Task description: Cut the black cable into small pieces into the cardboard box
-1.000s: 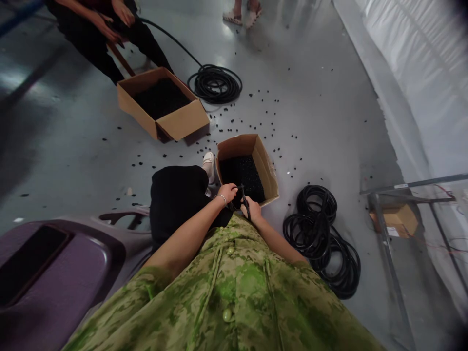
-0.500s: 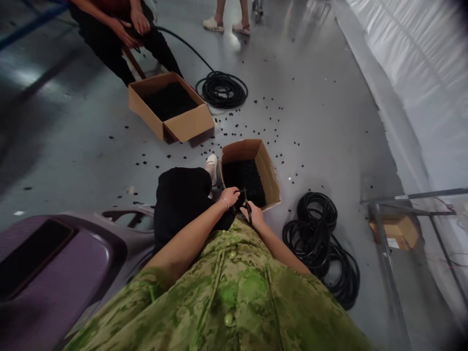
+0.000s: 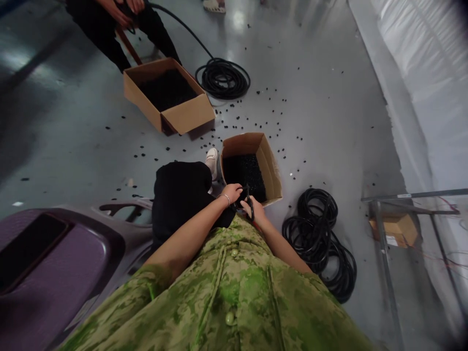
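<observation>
Left hand: the person's left hand [image 3: 231,192], a pale bracelet [image 3: 225,198] at its wrist; fingers bent and drawn together, gripping a thin black flexible tube [image 3: 240,188] near the fingertips.
Right hand: the person's right hand [image 3: 258,210] has its fingers curled round a slim dark scissor-like cutting tool [image 3: 250,207]; tool points away from the body. Opening of its blades: cannot tell.
Tube vs fingers: visible end projects from the left fingertips toward the tool, just beside its blades; contact unclear at this size.
Box below: both hands over the near edge of an open brown cardboard box [image 3: 271,168], partly filled with small black pieces [image 3: 252,170].
Coils: 1 tangled heap of black tubing [image 3: 318,234] on the grey floor [image 3: 329,136], right of the right forearm.
Co-worker: 2 hands [image 3: 123,18] at upper left, behind a 2nd open brown carton [image 3: 190,113].
</observation>
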The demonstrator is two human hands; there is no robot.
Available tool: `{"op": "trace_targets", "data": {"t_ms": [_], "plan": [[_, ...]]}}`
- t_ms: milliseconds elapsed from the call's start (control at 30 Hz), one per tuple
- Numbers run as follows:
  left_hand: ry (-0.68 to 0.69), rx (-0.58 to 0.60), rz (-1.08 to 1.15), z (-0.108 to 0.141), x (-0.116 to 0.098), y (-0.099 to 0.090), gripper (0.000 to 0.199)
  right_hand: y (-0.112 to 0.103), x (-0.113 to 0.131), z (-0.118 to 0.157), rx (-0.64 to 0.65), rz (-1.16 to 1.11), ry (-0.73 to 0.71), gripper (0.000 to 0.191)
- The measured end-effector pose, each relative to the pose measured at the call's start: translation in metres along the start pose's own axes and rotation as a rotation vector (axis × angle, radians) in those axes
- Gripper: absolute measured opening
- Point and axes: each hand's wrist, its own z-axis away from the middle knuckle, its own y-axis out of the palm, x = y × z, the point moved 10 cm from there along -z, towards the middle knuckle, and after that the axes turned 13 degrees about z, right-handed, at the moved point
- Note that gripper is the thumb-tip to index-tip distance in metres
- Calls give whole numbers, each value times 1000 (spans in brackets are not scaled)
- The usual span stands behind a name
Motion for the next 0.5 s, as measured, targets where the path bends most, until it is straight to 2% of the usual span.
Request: {"op": "trace_targets", "data": {"t_ms": [133,500], "plan": [[-66,-1,-5,-3,7,0,26,3,-2,0,22,175,54,23],[-112,-12,45,-4,12,1,26,4,3,0,48,298,73,22]]}}
